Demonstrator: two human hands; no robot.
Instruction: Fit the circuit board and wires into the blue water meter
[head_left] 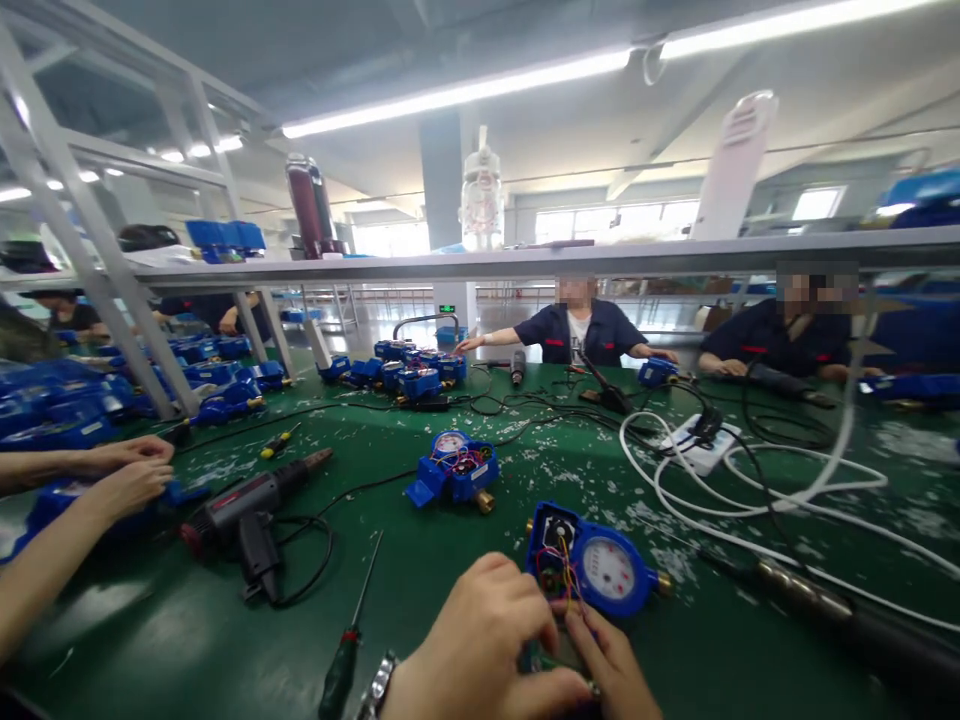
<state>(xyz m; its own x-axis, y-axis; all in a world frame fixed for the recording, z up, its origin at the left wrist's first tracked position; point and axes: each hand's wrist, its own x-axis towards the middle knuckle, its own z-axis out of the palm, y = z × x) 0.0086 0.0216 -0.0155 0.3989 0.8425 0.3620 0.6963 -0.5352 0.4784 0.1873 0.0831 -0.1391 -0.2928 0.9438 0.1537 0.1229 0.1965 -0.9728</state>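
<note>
Left hand (480, 640) curled, its grip hidden; right hand (611, 665) pinches wires (567, 572) — the blue meter (600, 570), one o'clock from them, seems part-assembled: wires run out, compartment (534, 550) unclosed.

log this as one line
left hand: near wires | right hand: at wires | meter: wiring exposed | green screwdriver: on table

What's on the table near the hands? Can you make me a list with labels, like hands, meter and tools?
Left hand: left hand curled, grip partly hidden
Right hand: right hand, fingertips at thin red and yellow wires
Meter: open blue meter with round white dial, just beyond the hands
Tools: green-handled metal screwdriver; dark grey pistol-shaped heat gun, both left of the hands
Table: green tabletop, pale scraps scattered about
</note>
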